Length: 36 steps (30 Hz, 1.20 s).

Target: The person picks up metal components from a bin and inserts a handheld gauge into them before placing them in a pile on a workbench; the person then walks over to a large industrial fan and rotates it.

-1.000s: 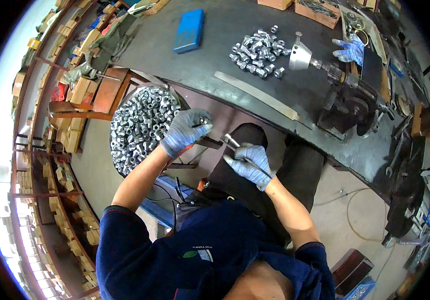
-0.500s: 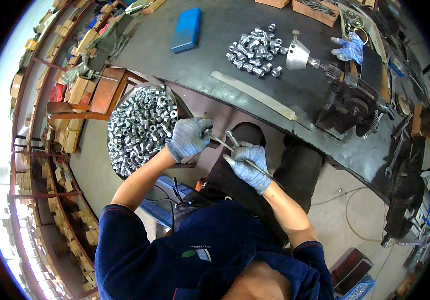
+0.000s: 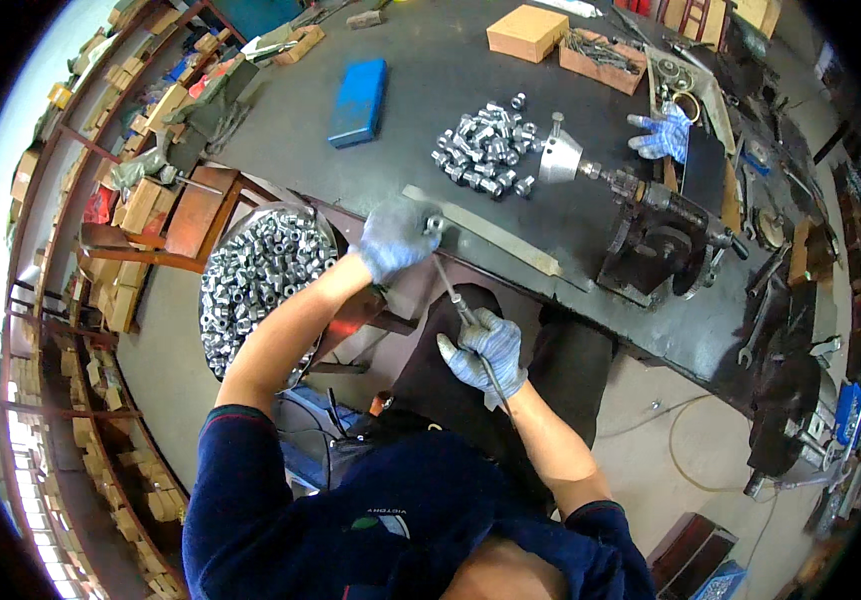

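Note:
My left hand [image 3: 396, 240], in a blue-grey work glove and slightly blurred, is at the bench's front edge, fingers closed on a small shiny metal fitting [image 3: 434, 224]. Below and right of it, over my lap, my gloved right hand [image 3: 488, 352] grips a thin metal rod [image 3: 443, 277]. The rod's tip points up toward the left hand, and its other end runs back along my right wrist. A short metal piece [image 3: 462, 308] shows beside the right fingers; whether it sits on the rod I cannot tell. Left of my hands, a round container [image 3: 334, 226] is heaped with similar fittings.
On the dark bench [image 3: 430, 85] lie a pile of fittings [image 3: 485, 148], a flat metal bar [image 3: 485, 230], a blue case [image 3: 357, 103] and a spare glove [image 3: 662, 133]. A geared machine with a chuck [image 3: 650, 240] stands at right. A wooden chair [image 3: 190, 222] is left.
My left hand has moved up and right to the bench edge, a fitting now visible in its fingers. The rod has swung steeper in my right hand. The whole view has shifted somewhat.

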Each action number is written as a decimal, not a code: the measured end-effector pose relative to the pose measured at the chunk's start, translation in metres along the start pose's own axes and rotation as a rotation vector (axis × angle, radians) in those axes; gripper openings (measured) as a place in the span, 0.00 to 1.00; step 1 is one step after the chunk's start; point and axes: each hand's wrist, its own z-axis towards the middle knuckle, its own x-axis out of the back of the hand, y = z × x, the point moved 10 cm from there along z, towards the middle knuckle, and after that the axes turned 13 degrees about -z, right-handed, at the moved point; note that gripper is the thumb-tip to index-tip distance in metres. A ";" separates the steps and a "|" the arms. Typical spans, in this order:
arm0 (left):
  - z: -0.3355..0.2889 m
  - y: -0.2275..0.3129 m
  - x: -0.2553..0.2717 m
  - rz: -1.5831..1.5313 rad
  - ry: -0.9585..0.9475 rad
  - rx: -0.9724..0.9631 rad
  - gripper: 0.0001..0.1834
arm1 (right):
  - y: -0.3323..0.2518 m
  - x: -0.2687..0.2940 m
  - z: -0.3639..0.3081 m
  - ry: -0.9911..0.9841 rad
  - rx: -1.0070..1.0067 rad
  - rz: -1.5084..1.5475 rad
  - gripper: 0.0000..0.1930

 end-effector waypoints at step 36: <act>-0.159 -0.220 0.079 -0.084 -0.151 0.497 0.23 | 0.023 -0.044 -0.024 -0.146 -0.213 0.177 0.11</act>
